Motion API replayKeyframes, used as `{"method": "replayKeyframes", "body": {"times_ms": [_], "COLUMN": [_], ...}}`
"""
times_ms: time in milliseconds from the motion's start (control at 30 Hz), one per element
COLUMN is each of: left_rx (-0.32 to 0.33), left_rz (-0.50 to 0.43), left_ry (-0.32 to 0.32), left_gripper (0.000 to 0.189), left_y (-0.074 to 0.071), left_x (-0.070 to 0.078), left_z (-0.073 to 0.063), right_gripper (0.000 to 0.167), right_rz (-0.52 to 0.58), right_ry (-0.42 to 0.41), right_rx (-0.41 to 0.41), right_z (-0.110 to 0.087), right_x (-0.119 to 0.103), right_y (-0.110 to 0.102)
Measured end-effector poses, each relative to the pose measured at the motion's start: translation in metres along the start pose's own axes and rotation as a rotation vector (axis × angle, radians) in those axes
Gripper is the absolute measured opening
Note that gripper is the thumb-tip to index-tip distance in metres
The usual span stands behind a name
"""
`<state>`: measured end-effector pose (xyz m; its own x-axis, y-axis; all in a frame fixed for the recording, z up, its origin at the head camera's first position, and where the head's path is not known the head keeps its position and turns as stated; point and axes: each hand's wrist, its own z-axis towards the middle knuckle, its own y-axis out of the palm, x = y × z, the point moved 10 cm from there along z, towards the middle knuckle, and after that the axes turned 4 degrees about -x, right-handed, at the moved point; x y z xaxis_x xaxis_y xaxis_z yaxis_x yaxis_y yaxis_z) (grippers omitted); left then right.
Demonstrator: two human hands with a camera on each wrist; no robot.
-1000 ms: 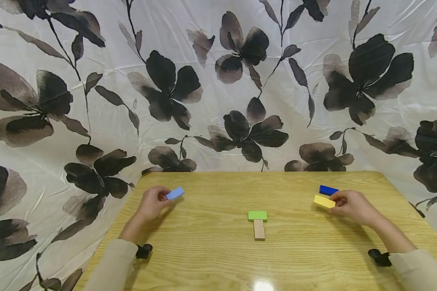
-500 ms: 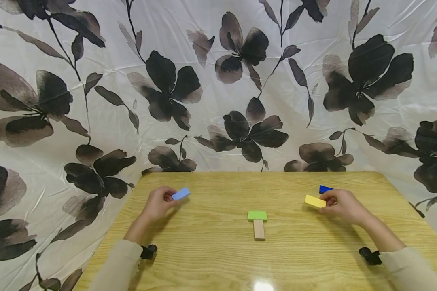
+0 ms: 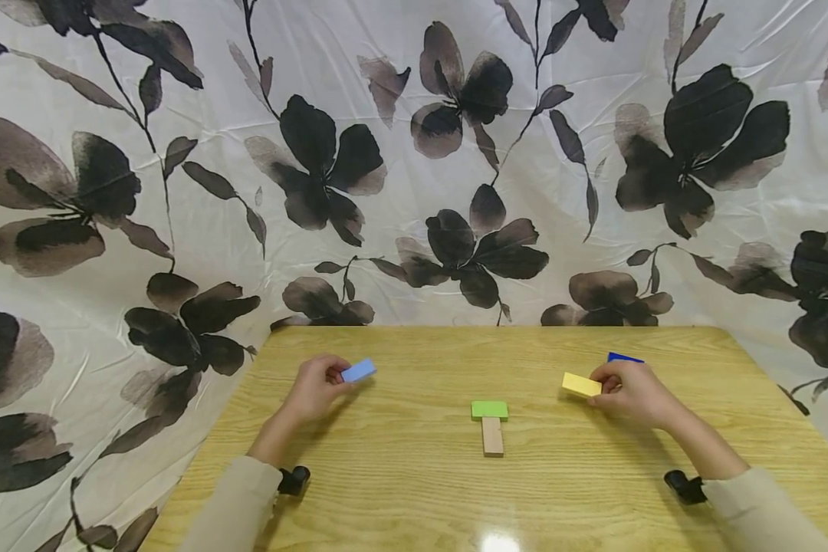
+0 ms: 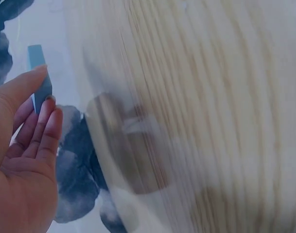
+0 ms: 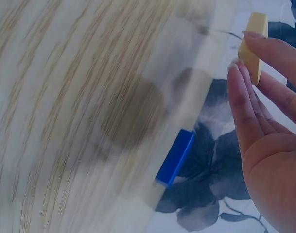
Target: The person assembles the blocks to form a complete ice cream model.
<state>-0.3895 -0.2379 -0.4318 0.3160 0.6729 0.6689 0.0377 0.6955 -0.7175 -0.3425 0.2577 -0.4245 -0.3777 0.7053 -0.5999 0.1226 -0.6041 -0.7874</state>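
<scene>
My left hand [image 3: 317, 389] pinches a light blue block [image 3: 359, 371] between thumb and fingertips, above the left part of the table. On the other side my right hand [image 3: 633, 392] holds a yellow block [image 3: 581, 385] the same way; in the right wrist view the thumb presses one face of the yellow block [image 5: 254, 46]. A green block [image 3: 489, 411] lies crosswise at the table's middle, against the far end of a plain wooden block [image 3: 493, 438]. Behind my right hand lies a dark blue block [image 3: 623, 357], partly hidden by it in the head view.
The wood-grain table [image 3: 414, 491] ends at a back edge, where a floral cloth [image 3: 393, 176] hangs. In the right wrist view the dark blue block [image 5: 176, 158] lies near that edge. Black wrist cameras sit on both wrists.
Both hands have moved inward toward the table's middle, the left one rightward with the light blue block, the right one leftward with the yellow block. The green and wooden blocks stay put.
</scene>
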Motion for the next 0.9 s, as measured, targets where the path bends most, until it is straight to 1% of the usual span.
{"method": "replayKeyframes", "body": {"times_ms": [167, 367, 567, 900], "left_rx": [-0.014, -0.017, -0.044, -0.060], "left_rz": [-0.018, -0.022, -0.038, -0.042], "left_ry": [0.014, 0.037, 0.037, 0.056], "left_gripper": [0.027, 0.025, 0.026, 0.025], "left_y": [0.007, 0.015, 0.023, 0.035], "left_x": [0.009, 0.015, 0.023, 0.035], "left_z": [0.001, 0.005, 0.009, 0.014], "right_gripper": [0.026, 0.026, 0.024, 0.026], "right_rz": [0.011, 0.020, 0.028, 0.031], "right_ry": [0.002, 0.000, 0.006, -0.011], "right_rx": [-0.002, -0.014, -0.023, -0.030], "right_z": [0.004, 0.009, 0.015, 0.022], "right_x": [-0.006, -0.012, -0.016, -0.023], "right_y": [0.004, 0.010, 0.017, 0.026]}}
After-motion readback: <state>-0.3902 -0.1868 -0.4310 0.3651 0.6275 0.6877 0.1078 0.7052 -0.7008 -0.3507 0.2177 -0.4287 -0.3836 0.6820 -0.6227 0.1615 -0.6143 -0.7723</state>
